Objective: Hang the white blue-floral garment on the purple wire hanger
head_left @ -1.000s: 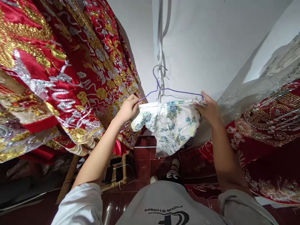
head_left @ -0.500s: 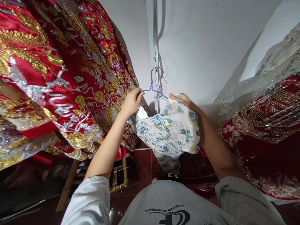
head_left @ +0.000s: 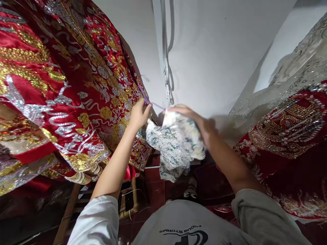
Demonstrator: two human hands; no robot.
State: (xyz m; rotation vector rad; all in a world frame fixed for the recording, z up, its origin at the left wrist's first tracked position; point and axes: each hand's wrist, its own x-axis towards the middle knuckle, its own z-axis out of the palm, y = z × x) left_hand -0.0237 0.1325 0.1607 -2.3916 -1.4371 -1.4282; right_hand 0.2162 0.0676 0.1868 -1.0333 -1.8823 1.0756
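In front of me hangs a white short-sleeved top (head_left: 173, 149) with a blue, green and yellow floral print. Its lower part is bunched. My left hand (head_left: 139, 114) is closed round a purple clothes hanger (head_left: 144, 95) close to the top's left shoulder; whether it pinches cloth too is hidden. The hanger's hook end tilts up and to the left. My right hand (head_left: 189, 114), smeared by motion, grips the top's right shoulder by the neckline, near the other end of the hanger.
Red robes (head_left: 102, 78) with gold and silver embroidery hang at the left, close to my left hand. A beaded dark red dress (head_left: 288, 136) stands at the right beside a pale sheer gown (head_left: 301, 68). Ahead are a white wall (head_left: 217, 51) and metal upright (head_left: 166, 68); low left, a wooden stool (head_left: 134, 197).
The hanger has turned, its hook swinging from upright to the upper left. My right hand has moved left toward my left hand, and the top has bunched up between them.
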